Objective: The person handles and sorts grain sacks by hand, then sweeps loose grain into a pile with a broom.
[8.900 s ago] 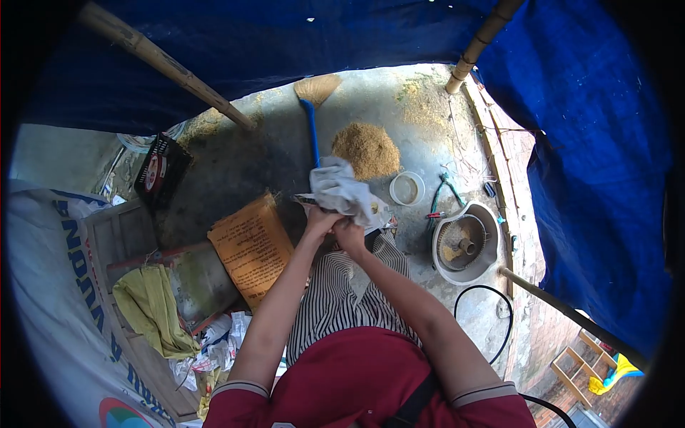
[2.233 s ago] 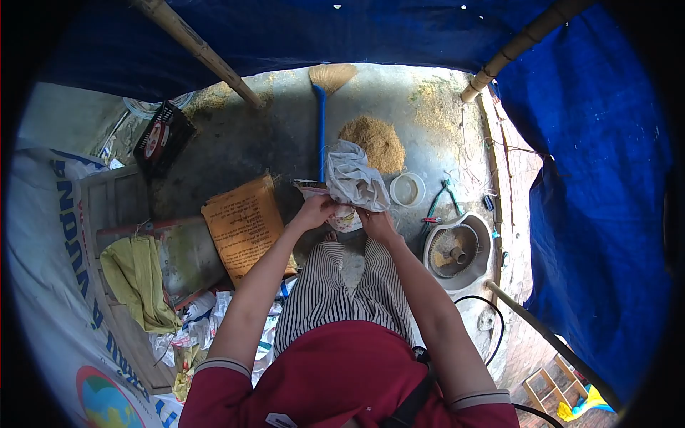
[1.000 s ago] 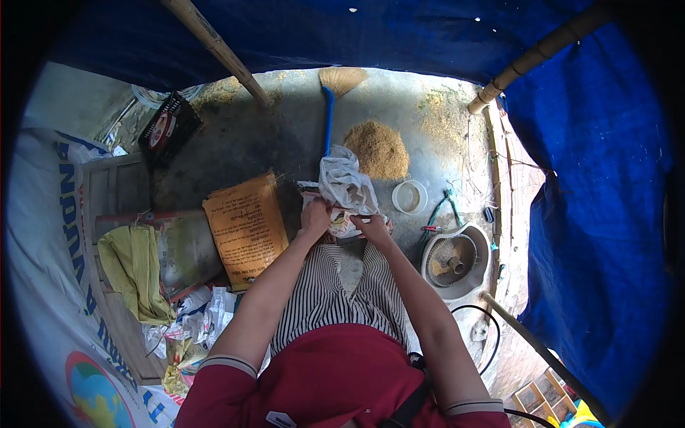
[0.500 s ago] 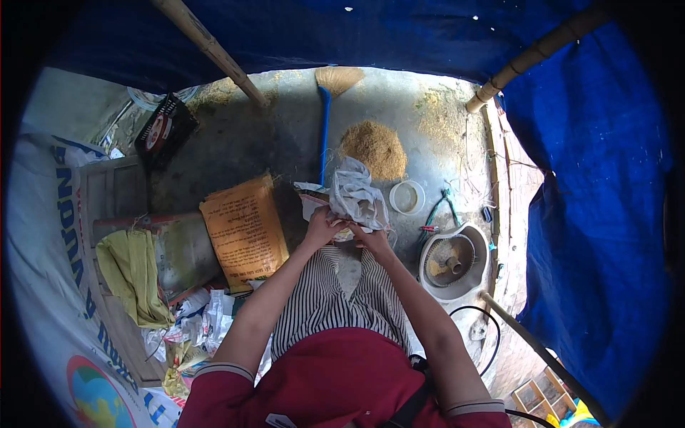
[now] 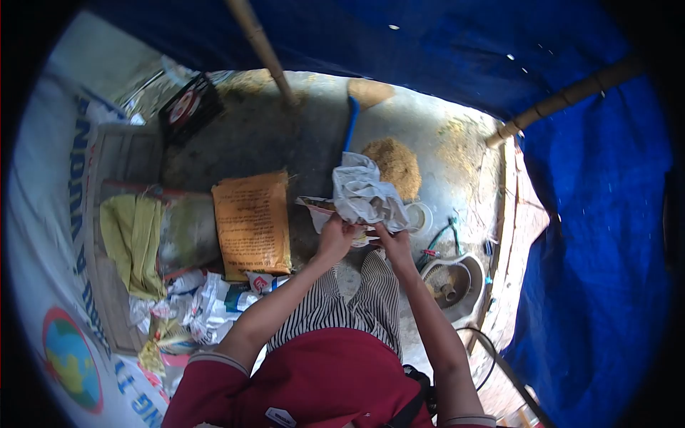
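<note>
white, crumpled bag (image 5: pixel 367 191) is gripped along its near edge by both hands (image 5: pixel 337 240), a brown heap (image 5: pixel 394 164) beyond it.

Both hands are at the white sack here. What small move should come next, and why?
Probably ease the left hand and right hand slightly apart to spread the sack. Both hands have hold of its near side with a gap between them, and the material beyond them is bunched and creased, so a gentle sideways pull would likely loosen the folds.
</note>
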The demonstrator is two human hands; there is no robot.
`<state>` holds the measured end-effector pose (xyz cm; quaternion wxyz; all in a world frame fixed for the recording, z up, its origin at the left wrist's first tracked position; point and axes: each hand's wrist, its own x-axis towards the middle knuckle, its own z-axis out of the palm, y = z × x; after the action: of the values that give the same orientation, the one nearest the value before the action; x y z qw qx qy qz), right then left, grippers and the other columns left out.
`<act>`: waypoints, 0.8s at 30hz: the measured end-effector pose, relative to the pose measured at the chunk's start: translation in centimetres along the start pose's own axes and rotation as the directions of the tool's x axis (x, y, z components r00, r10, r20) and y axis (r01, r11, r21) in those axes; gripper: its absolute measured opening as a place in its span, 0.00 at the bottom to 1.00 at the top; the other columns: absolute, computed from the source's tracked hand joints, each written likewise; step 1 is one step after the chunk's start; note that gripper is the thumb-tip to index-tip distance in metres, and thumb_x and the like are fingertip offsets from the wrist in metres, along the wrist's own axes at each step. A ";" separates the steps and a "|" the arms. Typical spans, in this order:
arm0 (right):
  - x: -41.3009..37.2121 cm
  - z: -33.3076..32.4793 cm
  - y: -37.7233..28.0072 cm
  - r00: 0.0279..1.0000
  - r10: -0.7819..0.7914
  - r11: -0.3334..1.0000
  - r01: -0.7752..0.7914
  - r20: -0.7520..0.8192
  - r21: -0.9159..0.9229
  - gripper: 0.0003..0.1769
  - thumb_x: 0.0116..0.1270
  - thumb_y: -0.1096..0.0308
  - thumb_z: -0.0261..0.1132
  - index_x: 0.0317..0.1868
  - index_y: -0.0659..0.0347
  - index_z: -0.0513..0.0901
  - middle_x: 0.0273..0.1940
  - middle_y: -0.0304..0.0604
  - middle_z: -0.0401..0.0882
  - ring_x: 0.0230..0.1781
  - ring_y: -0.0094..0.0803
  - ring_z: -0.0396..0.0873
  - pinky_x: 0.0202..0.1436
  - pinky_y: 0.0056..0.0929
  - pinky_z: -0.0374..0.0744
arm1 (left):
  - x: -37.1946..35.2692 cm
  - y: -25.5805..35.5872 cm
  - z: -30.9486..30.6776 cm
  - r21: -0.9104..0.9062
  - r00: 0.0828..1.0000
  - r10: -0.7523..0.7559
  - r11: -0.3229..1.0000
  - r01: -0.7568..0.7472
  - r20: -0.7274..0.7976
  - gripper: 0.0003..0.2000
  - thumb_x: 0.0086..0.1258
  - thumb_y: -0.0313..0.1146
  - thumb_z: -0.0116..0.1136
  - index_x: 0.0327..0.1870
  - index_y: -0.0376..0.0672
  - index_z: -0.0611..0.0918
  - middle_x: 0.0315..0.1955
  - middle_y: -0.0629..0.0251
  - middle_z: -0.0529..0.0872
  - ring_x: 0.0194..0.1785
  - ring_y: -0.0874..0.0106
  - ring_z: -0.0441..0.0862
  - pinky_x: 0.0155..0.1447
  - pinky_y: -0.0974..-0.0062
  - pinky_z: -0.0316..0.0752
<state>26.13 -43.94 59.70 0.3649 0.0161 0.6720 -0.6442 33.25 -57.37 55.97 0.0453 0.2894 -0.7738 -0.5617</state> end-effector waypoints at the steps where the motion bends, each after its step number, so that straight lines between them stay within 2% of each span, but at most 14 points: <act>1: 0.4 -0.1 0.2 1.000 0.003 1.000 -0.003 0.003 -0.021 0.16 0.64 0.66 0.57 0.48 0.67 0.72 0.39 0.44 0.78 0.35 0.31 0.80 0.32 0.24 0.79 | 0.0 -0.3 0.2 -0.064 0.999 -0.046 0.997 0.046 0.002 0.14 0.54 0.25 0.56 0.43 0.33 0.74 0.30 0.51 0.81 0.31 0.61 0.82 0.32 0.70 0.75; 2: 1.1 -0.4 1.6 1.000 0.004 0.999 -0.003 0.018 -0.054 0.16 0.63 0.64 0.58 0.46 0.66 0.73 0.36 0.44 0.78 0.33 0.31 0.80 0.32 0.24 0.79 | 0.2 -1.9 0.7 -0.068 0.997 -0.065 0.996 0.063 -0.036 0.14 0.54 0.25 0.56 0.43 0.33 0.74 0.30 0.51 0.81 0.31 0.61 0.82 0.32 0.70 0.75; 3: 1.7 -0.6 2.9 0.998 0.016 0.998 -0.012 0.059 -0.070 0.16 0.63 0.64 0.58 0.46 0.66 0.73 0.36 0.44 0.78 0.33 0.31 0.80 0.32 0.24 0.79 | 0.5 -4.7 1.7 -0.075 0.992 -0.116 0.990 0.120 0.058 0.15 0.53 0.27 0.57 0.43 0.35 0.74 0.29 0.52 0.81 0.30 0.62 0.82 0.32 0.71 0.75; 4: 2.2 -0.7 4.3 0.984 0.179 0.976 -0.177 0.005 -0.127 0.16 0.63 0.63 0.58 0.46 0.66 0.73 0.36 0.44 0.77 0.32 0.31 0.79 0.31 0.25 0.79 | 0.5 -7.0 2.4 -0.081 0.975 -0.165 0.980 0.179 0.151 0.16 0.53 0.29 0.59 0.43 0.37 0.75 0.28 0.53 0.81 0.29 0.63 0.82 0.32 0.71 0.75; 5: 2.4 -0.8 5.5 0.942 0.329 0.925 -0.334 -0.062 -0.179 0.17 0.62 0.61 0.58 0.45 0.66 0.72 0.35 0.44 0.77 0.31 0.31 0.79 0.31 0.25 0.80 | 0.1 -8.5 2.8 -0.092 0.976 -0.186 0.976 0.197 0.115 0.16 0.53 0.29 0.59 0.43 0.37 0.75 0.28 0.53 0.81 0.29 0.63 0.82 0.32 0.71 0.75; 7: 2.3 -0.3 6.0 0.949 0.315 0.938 -0.314 -0.017 -0.146 0.19 0.62 0.59 0.58 0.46 0.65 0.72 0.37 0.44 0.75 0.32 0.31 0.79 0.31 0.25 0.79 | 0.3 -10.0 3.0 0.085 0.998 -0.007 0.996 0.003 0.057 0.18 0.50 0.34 0.62 0.43 0.40 0.76 0.29 0.55 0.81 0.32 0.64 0.81 0.35 0.70 0.75; 8: 2.0 0.2 5.4 0.951 0.308 0.945 -0.306 -0.006 -0.112 0.19 0.62 0.60 0.58 0.47 0.65 0.71 0.38 0.44 0.75 0.33 0.32 0.79 0.32 0.26 0.79 | 0.6 -9.7 2.5 0.082 1.000 -0.017 0.996 0.015 0.024 0.18 0.50 0.34 0.62 0.43 0.40 0.76 0.29 0.55 0.81 0.32 0.64 0.81 0.35 0.70 0.75; 10: 1.8 0.8 5.2 0.947 0.320 0.945 -0.319 0.006 -0.073 0.20 0.62 0.60 0.58 0.49 0.65 0.70 0.41 0.45 0.74 0.35 0.32 0.79 0.32 0.26 0.79 | 0.6 -8.9 1.4 0.041 0.990 0.006 0.999 -0.011 0.138 0.21 0.48 0.41 0.63 0.39 0.38 0.76 0.31 0.52 0.81 0.35 0.57 0.80 0.38 0.63 0.74; 13: 1.4 1.8 4.4 0.945 0.327 0.932 -0.322 0.005 -0.167 0.21 0.62 0.60 0.58 0.50 0.66 0.69 0.41 0.46 0.74 0.34 0.33 0.79 0.32 0.26 0.79 | 1.3 -16.7 7.4 -0.005 0.999 -0.014 1.000 0.014 -0.035 0.18 0.49 0.39 0.61 0.39 0.38 0.76 0.31 0.53 0.80 0.37 0.56 0.78 0.39 0.61 0.73; 14: 1.2 1.9 4.6 0.949 0.315 0.942 -0.309 0.026 -0.128 0.22 0.62 0.60 0.58 0.51 0.66 0.68 0.43 0.47 0.74 0.35 0.34 0.79 0.32 0.27 0.79 | 0.9 -15.9 6.8 -0.011 0.997 -0.032 0.999 0.032 -0.070 0.18 0.49 0.39 0.61 0.39 0.38 0.76 0.31 0.53 0.80 0.37 0.56 0.78 0.39 0.61 0.73; 16: 1.1 2.1 5.2 0.943 0.329 0.934 -0.318 0.044 -0.166 0.22 0.62 0.60 0.57 0.51 0.65 0.68 0.43 0.47 0.73 0.35 0.34 0.79 0.32 0.27 0.79 | -0.5 -12.5 5.0 0.108 0.991 0.047 0.994 -0.033 -0.126 0.16 0.51 0.36 0.57 0.39 0.37 0.76 0.32 0.51 0.77 0.37 0.55 0.76 0.39 0.59 0.72; 21: 0.8 2.8 5.4 0.927 0.369 0.904 -0.343 0.061 -0.256 0.20 0.64 0.60 0.55 0.51 0.65 0.68 0.43 0.48 0.75 0.36 0.36 0.79 0.34 0.31 0.79 | -1.6 -12.0 3.1 0.182 0.991 0.005 0.983 0.019 -0.131 0.14 0.54 0.33 0.54 0.39 0.34 0.75 0.33 0.47 0.76 0.38 0.55 0.75 0.41 0.58 0.71; 23: 0.8 3.3 5.5 0.917 0.388 0.881 -0.341 0.091 -0.328 0.20 0.65 0.60 0.55 0.51 0.65 0.67 0.43 0.49 0.75 0.37 0.37 0.79 0.35 0.31 0.79 | -1.9 -12.6 2.7 0.176 0.987 -0.158 0.971 0.162 -0.034 0.13 0.54 0.34 0.54 0.37 0.34 0.76 0.35 0.47 0.75 0.39 0.52 0.75 0.43 0.57 0.70; 24: 0.5 3.6 5.5 0.911 0.396 0.875 -0.336 0.115 -0.349 0.21 0.65 0.59 0.54 0.52 0.65 0.67 0.43 0.49 0.75 0.37 0.37 0.78 0.36 0.31 0.79 | -2.4 -12.9 2.6 0.157 0.984 -0.168 0.972 0.175 -0.057 0.13 0.54 0.34 0.54 0.37 0.34 0.76 0.35 0.47 0.75 0.39 0.52 0.75 0.43 0.57 0.70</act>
<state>30.12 -46.40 55.11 0.5384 0.0247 0.7160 -0.4436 39.31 -56.64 44.08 -0.0103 0.3701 -0.7877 -0.4924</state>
